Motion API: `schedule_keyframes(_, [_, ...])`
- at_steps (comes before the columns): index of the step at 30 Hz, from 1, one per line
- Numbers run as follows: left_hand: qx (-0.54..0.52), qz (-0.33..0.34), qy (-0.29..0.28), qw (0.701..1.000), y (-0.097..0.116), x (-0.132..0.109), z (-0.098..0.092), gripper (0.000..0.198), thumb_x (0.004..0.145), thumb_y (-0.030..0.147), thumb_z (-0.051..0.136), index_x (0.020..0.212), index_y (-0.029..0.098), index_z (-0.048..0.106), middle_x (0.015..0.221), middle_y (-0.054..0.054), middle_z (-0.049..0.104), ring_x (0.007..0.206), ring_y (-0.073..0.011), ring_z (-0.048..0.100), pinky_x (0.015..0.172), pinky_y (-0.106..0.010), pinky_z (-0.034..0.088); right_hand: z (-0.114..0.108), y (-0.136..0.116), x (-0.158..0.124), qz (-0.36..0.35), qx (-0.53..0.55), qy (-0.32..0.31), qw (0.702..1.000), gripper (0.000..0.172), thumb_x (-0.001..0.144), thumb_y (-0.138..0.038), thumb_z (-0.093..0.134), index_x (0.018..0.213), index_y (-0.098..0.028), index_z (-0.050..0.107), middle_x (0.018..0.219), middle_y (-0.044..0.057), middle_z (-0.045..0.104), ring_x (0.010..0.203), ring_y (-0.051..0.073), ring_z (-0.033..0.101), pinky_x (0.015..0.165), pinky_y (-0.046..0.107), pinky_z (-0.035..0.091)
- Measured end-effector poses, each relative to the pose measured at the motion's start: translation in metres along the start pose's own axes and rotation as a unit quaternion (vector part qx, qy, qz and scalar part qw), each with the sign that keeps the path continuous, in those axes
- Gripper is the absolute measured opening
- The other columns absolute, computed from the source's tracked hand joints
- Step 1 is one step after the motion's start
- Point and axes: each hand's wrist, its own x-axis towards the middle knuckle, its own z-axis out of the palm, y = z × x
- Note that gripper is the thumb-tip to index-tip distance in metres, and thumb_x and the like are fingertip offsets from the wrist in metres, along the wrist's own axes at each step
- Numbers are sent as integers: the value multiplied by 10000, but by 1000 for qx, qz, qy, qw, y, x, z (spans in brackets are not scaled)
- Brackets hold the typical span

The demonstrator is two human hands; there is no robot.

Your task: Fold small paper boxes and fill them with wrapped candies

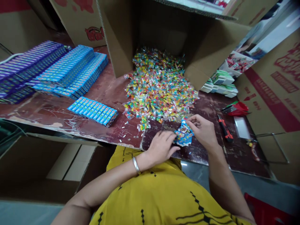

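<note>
Blue printed small cartons [184, 137], seemingly folded flat, lie in a loose pile at the table's front edge between my hands. My left hand [162, 144] reaches over the pile's left side, thumb apart from the fingers, fingertips at the cartons. At the pile's upper right, my right hand [202, 129] has thumb and forefinger pinched at the top of a blue carton. Just beyond my hands spreads a big heap of clear candy packets [159, 90] with multicoloured sweets, spilling from a cardboard box [122, 37] on its side. One candy packet [143, 125] sits nearest my left hand.
A row of blue boxes [93, 110] lies left, with blue stacks [67, 68] and purple stacks [30, 65] behind. A red-and-black utility knife [225, 128], red packets [236, 108] and green-white packs [221, 82] are right. An open carton [21, 168] stands below the table.
</note>
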Motion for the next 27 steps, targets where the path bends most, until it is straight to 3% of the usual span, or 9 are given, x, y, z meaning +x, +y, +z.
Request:
schedule_keyframes(2, [-4, -37, 72, 997, 3, 5, -10, 677, 936, 568, 546, 1406, 90, 456, 1392, -211, 568, 1304, -320, 536, 1095, -469, 439, 4, -18, 1, 26, 85, 15, 996, 176, 860, -385, 675, 852, -210, 668, 741, 24, 699, 647, 185, 648, 608, 302, 504])
schedule_keyframes(4, [-7, -56, 97, 994, 4, 8, -19, 750, 906, 564, 601, 1452, 93, 396, 1397, -224, 560, 1301, -341, 544, 1093, -496, 452, 11, -35, 3, 39, 161, 19, 986, 177, 833, -373, 711, 828, -204, 657, 734, 24, 690, 652, 180, 647, 612, 295, 507])
schedule_keyframes(8, [-77, -117, 96, 986, -1, 4, -33, 522, 980, 404, 552, 1430, 170, 431, 1288, -148, 630, 1160, -254, 643, 1003, -414, 538, 30, -57, 5, 57, 288, 11, 956, 185, 826, -373, 729, 847, -205, 655, 749, 15, 679, 660, 164, 631, 613, 283, 503])
schedule_keyframes(10, [-108, -135, 95, 980, -4, -3, -38, 552, 980, 406, 553, 1464, 190, 395, 1327, -143, 601, 1192, -238, 627, 1010, -389, 540, 40, -61, 4, 68, 316, 12, 946, 190, 835, -386, 717, 854, -207, 657, 743, 10, 672, 641, 155, 612, 595, 276, 491])
schedule_keyframes(14, [-23, -125, 85, 988, -3, -15, -38, 766, 917, 470, 634, 1536, 176, 291, 1420, -199, 534, 1311, -325, 543, 1080, -498, 485, 59, -60, 3, 76, 324, 8, 943, 201, 805, -382, 739, 827, -203, 649, 753, 15, 683, 660, 156, 626, 636, 282, 516])
schedule_keyframes(18, [48, -143, 83, 985, -5, -20, -34, 618, 934, 322, 616, 1488, 153, 402, 1363, -207, 588, 1272, -349, 568, 1087, -550, 459, 70, -59, 4, 70, 329, -4, 942, 201, 830, -396, 713, 848, -208, 645, 768, 20, 691, 684, 165, 645, 656, 286, 535])
schedule_keyframes(21, [-78, -170, 91, 978, -12, -19, -39, 604, 921, 344, 634, 1468, 163, 453, 1387, -184, 581, 1287, -315, 565, 1089, -495, 475, 69, -60, 0, 73, 351, -26, 933, 252, 876, -441, 671, 997, -220, 664, 833, 30, 708, 701, 173, 649, 620, 284, 540])
schedule_keyframes(23, [-217, -192, 90, 953, -16, -17, -47, 593, 910, 373, 656, 1452, 199, 491, 1420, -148, 576, 1315, -287, 552, 1119, -467, 452, 65, -61, -6, 63, 370, -56, 925, 345, 929, -478, 597, 1179, -247, 654, 945, 47, 717, 727, 180, 656, 587, 290, 545])
schedule_keyframes(27, [-499, -207, 74, 838, -24, -15, -62, 560, 901, 403, 673, 1418, 224, 558, 1397, -110, 623, 1285, -277, 589, 1127, -444, 437, 61, -66, -21, -31, 305, -127, 943, 414, 965, -462, 553, 1341, -304, 621, 1054, 58, 674, 821, 187, 647, 693, 327, 567])
